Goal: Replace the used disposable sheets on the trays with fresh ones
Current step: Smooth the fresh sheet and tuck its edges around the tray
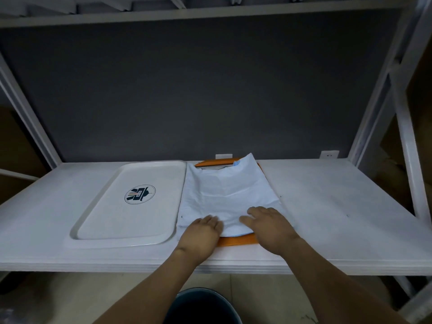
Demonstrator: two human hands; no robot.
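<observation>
A crumpled white sheet [224, 195] is spread over the orange tray [236, 242] at the middle of the shelf [339, 206]. Its near end is pressed down by the left hand [201, 232] and right hand [268, 226], laid flat with fingers straight. A white tray [126, 239] is set just beside it, leftward.

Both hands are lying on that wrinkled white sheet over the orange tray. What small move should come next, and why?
Probably sweep the left hand and right hand, both flat on its near edge, outward to smooth and square the sheet: it lies creased and askew, leaving strips of the orange tray bare. Whether it is fresh I cannot tell.
</observation>
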